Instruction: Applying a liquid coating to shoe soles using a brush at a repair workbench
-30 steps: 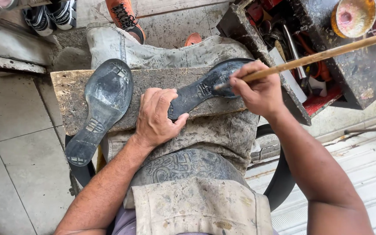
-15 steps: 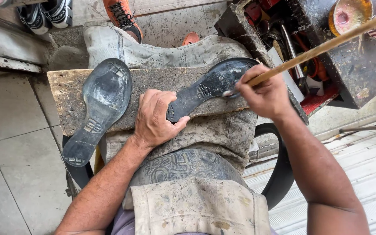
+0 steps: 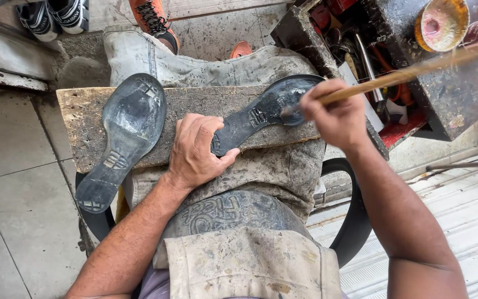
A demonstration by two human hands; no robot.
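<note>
So from the head cam, looking straight down: a worn wooden board (image 3: 195,119) lay across the person's lap, and everything else sat relative to that.

Two black rubber shoe soles were on the board. The right-hand sole (image 3: 261,113) lay at an angle across the board's right half, its wide end up near the far edge and its narrow end pointing back toward the person. The left hand (image 3: 197,152) was pressed flat on top of that narrow end, fingers spread and thumb hooked along the sole's near edge, so a flat pinning hold rather than a closed grip. The right hand (image 3: 336,116) was off the board's right end, its grip closed around a long wooden stick (image 3: 405,75) that ran up and away to the right. The stick's lower tip touched the wide end of that same sole; I couldn't make out a brush head there, it was too dark.

The other sole (image 3: 123,138) lay on the board's left half, tread side up, its heel end hanging off the near edge, with no hand on it.

Beyond the board's far right corner stood a grimy open toolbox (image 3: 455,111) with a round tin (image 3: 441,25) sitting on it. Past the far edge, an orange shoe (image 3: 153,19) and black-and-white sneakers (image 3: 56,16) were on the floor. Under the board was a dirty apron (image 3: 250,266).
</note>
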